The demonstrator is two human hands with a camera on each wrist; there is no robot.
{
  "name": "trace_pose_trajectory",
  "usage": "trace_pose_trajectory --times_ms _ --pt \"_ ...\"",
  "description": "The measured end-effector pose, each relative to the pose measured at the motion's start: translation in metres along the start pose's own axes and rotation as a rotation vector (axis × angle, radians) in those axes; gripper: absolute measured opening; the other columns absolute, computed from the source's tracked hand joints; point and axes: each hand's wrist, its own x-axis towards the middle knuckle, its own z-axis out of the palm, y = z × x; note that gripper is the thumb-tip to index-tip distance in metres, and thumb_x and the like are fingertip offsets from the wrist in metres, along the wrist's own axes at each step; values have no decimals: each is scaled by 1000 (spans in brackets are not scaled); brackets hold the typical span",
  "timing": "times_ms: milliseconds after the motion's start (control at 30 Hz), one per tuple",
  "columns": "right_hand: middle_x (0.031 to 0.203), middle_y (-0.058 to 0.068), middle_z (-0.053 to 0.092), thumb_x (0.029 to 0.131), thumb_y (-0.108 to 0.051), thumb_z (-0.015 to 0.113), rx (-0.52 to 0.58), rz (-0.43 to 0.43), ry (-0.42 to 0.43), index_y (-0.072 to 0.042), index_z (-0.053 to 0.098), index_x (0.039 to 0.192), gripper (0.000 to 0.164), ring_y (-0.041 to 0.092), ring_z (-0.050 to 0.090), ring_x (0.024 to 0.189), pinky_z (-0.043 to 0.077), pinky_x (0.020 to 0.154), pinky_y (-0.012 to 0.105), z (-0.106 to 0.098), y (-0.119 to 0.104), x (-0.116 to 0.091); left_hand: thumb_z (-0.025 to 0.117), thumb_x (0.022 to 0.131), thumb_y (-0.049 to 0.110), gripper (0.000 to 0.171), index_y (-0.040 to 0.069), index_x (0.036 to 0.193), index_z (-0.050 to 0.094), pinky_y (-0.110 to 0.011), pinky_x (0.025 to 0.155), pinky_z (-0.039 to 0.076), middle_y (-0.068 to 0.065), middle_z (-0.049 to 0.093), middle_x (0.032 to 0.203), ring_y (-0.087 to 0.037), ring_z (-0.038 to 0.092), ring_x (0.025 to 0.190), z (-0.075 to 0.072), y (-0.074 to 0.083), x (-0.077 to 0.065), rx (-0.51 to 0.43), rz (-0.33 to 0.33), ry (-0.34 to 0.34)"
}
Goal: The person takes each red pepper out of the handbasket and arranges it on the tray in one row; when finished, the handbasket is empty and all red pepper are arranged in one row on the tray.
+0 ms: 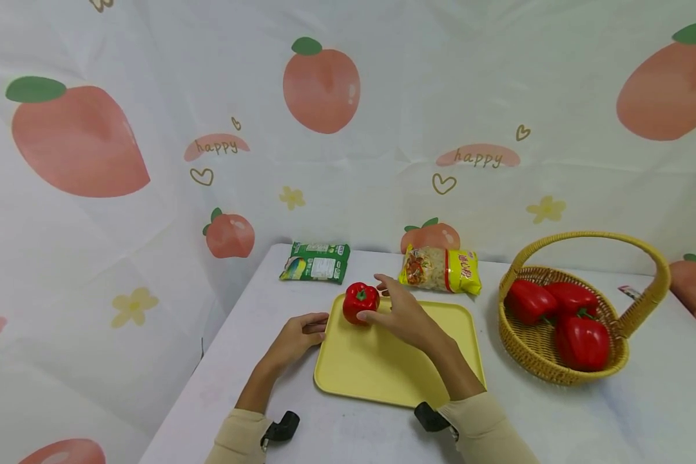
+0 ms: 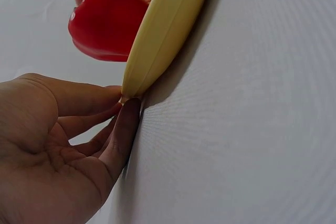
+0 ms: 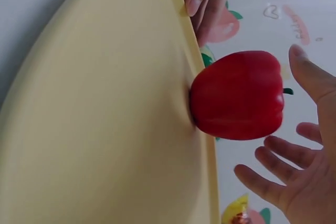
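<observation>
A red bell pepper [image 1: 356, 310] with a green stem stands upright on a yellow tray [image 1: 371, 370], near its far left corner. At the tray's left edge, my left hand [image 1: 292, 338] pinches the rim between thumb and fingers, seen closely in the left wrist view. My right hand [image 1: 405, 317] reaches over the tray beside the pepper. Its thumb and fingers are spread around the pepper's right side, and in the right wrist view a gap shows between this hand [image 3: 304, 166] and the pepper [image 3: 239, 95].
To the right stands a wicker basket [image 1: 536, 368] with a tall handle, holding several red bell peppers [image 1: 582, 343]. Behind the tray lie a green packet [image 1: 316, 264] on the left and a yellow, partly clear packet [image 1: 435, 269] on the right. A fruit-printed cloth [image 1: 371, 187] hangs at the back.
</observation>
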Motion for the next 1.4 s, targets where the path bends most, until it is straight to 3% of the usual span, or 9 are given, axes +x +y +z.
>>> trace_pose_trajectory --times_ms 400,700,800,867,1033,1267,1400 --pt "156 12 50 95 -49 77 -52 -98 75 -10 38 162 87 37 50 143 51 111 58 -35 6 -42 66 100 1 45 -5 145 61 -41 106 57 -16 72 133 -30 68 126 0 0 0 -4 4 8" --pt "152 11 55 98 -39 78 -139 -159 173 -9 46 157 74 33 55 136 56 102 58 -65 17 -83 67 100 1 45 -3 144 62 -43 108 56 -15 72 133 -29 68 126 -2 -1 -2 -15 -6 12" --pt "144 9 62 96 -30 81 -216 -211 251 -8 52 152 66 29 60 129 60 96 50 -75 24 -98 67 101 1 44 -3 144 62 -42 108 56 -15 72 133 -29 68 126 -2 -1 -1 -24 -5 5" --pt "139 7 65 93 -22 84 -263 -254 311 -8 57 147 62 25 63 123 62 94 39 -83 28 -108 67 101 1 44 -3 145 61 -42 107 56 -15 72 133 -29 68 126 -2 -2 0 -29 -6 1" --pt "132 6 69 84 -4 88 -308 -346 423 -5 63 138 60 11 65 111 52 94 8 -102 39 -127 68 100 0 44 -3 144 62 -40 105 58 -14 73 132 -29 69 125 -2 -1 -1 -34 -14 6" --pt "127 8 70 76 8 89 -327 -355 498 -4 65 135 65 -3 58 117 39 104 1 -124 54 -150 67 100 0 44 -3 144 62 -41 105 58 -14 73 132 -29 69 125 -1 1 -1 -27 -17 9" --pt "127 -5 67 76 10 89 -334 -325 532 -4 66 133 64 -8 55 118 39 102 -1 -137 63 -161 67 100 1 43 -3 143 63 -41 106 57 -14 73 132 -29 69 125 0 0 -1 -24 -15 11"
